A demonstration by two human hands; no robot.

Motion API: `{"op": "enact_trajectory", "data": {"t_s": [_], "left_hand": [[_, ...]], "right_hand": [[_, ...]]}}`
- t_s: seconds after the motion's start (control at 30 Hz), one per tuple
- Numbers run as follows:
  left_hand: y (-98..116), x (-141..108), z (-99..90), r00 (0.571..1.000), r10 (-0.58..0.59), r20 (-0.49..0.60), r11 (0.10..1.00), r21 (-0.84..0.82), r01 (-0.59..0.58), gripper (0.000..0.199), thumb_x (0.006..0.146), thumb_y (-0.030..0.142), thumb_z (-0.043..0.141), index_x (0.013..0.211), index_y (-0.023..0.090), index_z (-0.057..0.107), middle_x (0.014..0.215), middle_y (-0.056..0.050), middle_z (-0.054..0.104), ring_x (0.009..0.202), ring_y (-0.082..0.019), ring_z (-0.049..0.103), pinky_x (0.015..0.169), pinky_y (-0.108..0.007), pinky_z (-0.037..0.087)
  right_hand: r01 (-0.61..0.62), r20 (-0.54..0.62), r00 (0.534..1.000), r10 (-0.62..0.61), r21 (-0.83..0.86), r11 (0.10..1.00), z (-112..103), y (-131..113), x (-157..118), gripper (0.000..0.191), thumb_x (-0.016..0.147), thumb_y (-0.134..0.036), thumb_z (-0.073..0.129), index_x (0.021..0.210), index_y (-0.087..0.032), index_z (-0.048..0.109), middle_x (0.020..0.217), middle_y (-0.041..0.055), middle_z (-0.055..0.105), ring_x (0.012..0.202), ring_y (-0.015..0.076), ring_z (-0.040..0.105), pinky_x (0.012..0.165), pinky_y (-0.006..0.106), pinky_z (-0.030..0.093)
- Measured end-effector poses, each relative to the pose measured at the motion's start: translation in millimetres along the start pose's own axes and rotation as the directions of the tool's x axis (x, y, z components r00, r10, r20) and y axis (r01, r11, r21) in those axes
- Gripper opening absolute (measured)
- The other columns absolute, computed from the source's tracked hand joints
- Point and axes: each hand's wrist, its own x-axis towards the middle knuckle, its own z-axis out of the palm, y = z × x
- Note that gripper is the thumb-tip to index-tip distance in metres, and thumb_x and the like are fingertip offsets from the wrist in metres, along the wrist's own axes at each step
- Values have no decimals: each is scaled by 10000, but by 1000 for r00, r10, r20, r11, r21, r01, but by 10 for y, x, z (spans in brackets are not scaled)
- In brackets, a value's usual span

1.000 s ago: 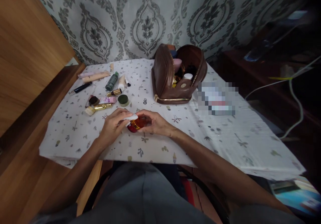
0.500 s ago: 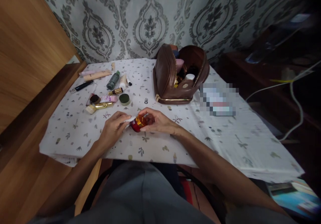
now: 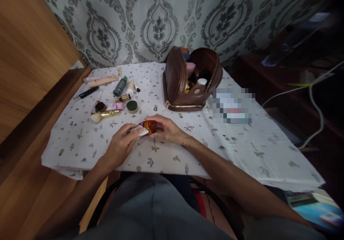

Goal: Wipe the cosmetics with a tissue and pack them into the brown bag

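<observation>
My right hand (image 3: pixel 170 129) is closed around a small red and gold cosmetic jar (image 3: pixel 151 126) above the front part of the table. A white pad (image 3: pixel 144 131), perhaps cotton, is pinched in my left hand (image 3: pixel 123 142) and lies against the jar's left side. Fingers and pad hide part of the jar. Just beyond my hands stands a small round jar with a dark green lid (image 3: pixel 132 106). To its left lie a gold tube with a pale end (image 3: pixel 109 113), a pink tube (image 3: pixel 115 106) and a dark-topped round jar (image 3: pixel 100 106).
An open brown cosmetic bag (image 3: pixel 185 93) holds several items at the back centre. Right of it lies a blurred-out flat object (image 3: pixel 232 107). A green bottle (image 3: pixel 120 86), a cream tube (image 3: pixel 130 87) and a black pen-like item (image 3: pixel 88 92) lie back left. A cable (image 3: pixel 318 107) hangs at right.
The white pad has moved over the jar's front left side, with my left thumb now on it. The jar has turned slightly in my right hand and shows more amber-gold.
</observation>
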Motion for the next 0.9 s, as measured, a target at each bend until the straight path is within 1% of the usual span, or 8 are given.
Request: {"op": "enact_trajectory", "data": {"t_s": [0.1, 0.27, 0.37, 0.47, 0.57, 0.67, 0.77, 0.9], "left_hand": [[14, 26, 12, 1000, 2, 0, 1000, 3, -2, 274, 984, 150, 490, 1182, 266, 642, 1084, -63, 633, 987, -167, 639, 822, -306, 563], [49, 85, 23, 1000, 12, -12, 1000, -3, -12, 244, 982, 168, 504, 1153, 230, 667, 1033, -64, 636, 954, -168, 638, 802, -295, 557], [58, 125, 19, 1000, -24, -13, 1000, -18, 24, 247, 981, 177, 506, 1146, 229, 682, 994, -55, 641, 929, -171, 636, 808, -301, 547], [35, 186, 13, 997, -74, -1, 996, -43, 74, 238, 975, 189, 519, 1128, 232, 696, 977, -46, 641, 891, -163, 630, 786, -291, 536], [-29, 261, 24, 992, -128, 11, 989, -68, 128, 219, 960, 206, 542, 1104, 215, 708, 946, -46, 648, 863, -170, 628, 762, -294, 526], [-103, 321, 52, 985, -171, 21, 981, -93, 172, 212, 950, 212, 543, 1074, 203, 715, 925, -53, 667, 873, -192, 634, 787, -323, 523], [-141, 346, 80, 982, -187, 39, 975, -114, 191, 206, 945, 205, 537, 1057, 201, 710, 928, -49, 675, 891, -199, 632, 810, -331, 522], [-127, 318, 100, 985, -173, 10, 980, -102, 173, 208, 951, 196, 526, 1070, 188, 697, 925, -49, 660, 883, -193, 626, 796, -319, 520]], "right_hand": [[34, 10, 999, -34, -48, 998, -5, -10, -3, 575, 761, -339, 814, 1291, -267, 602, 1229, 66, 599, 1139, 221, 625, 1018, 452, 516], [33, -47, 998, -37, -96, 995, 3, 21, 7, 570, 725, -377, 843, 1240, -248, 636, 1192, 67, 646, 1095, 232, 644, 992, 441, 531], [23, -49, 998, -28, -93, 995, 4, 36, 4, 631, 716, -358, 848, 1290, -266, 601, 1172, 54, 664, 1046, 218, 658, 967, 431, 545], [25, -31, 999, -28, -67, 997, -5, 26, -6, 725, 706, -323, 855, 1358, -290, 539, 1194, 52, 667, 1075, 220, 653, 985, 439, 532], [31, 10, 999, -31, -33, 999, -14, -1, -11, 758, 712, -316, 852, 1386, -305, 504, 1265, 60, 649, 1114, 229, 644, 1023, 467, 503], [42, 42, 998, -41, -26, 999, -13, -18, -9, 736, 737, -327, 832, 1391, -306, 496, 1299, 63, 625, 1166, 240, 619, 1033, 475, 489], [48, 48, 998, -46, -45, 998, -5, -5, -5, 683, 760, -358, 808, 1371, -290, 510, 1284, 71, 608, 1153, 238, 613, 1004, 466, 506], [42, 4, 999, -41, -176, 983, -2, 7, -2, 676, 724, -438, 828, 1314, -259, 551, 1224, 86, 597, 1068, 234, 614, 924, 446, 540]]}}
